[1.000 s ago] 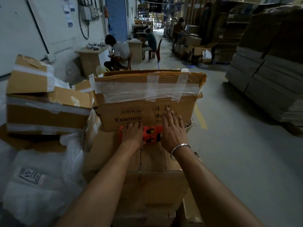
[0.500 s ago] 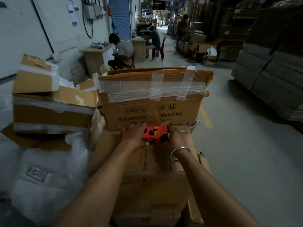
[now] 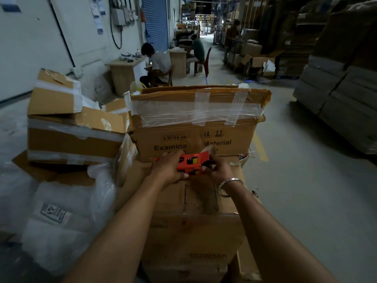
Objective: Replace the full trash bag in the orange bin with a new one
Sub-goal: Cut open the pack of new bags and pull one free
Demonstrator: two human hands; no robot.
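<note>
1. Left hand (image 3: 170, 167) and right hand (image 3: 218, 170) were both clamped on a small orange pack (image 3: 191, 164), probably new bags.
2. It sat over a cardboard box (image 3: 195, 203).
3. No orange bin showed; the swap looked unstarted.

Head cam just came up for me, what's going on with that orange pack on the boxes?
A person holds a small orange pack in both hands over a stack of cardboard boxes. The left hand grips its left end; the right hand works at its right end, seemingly opening it. What's inside isn't visible. No orange bin is in view.
</note>
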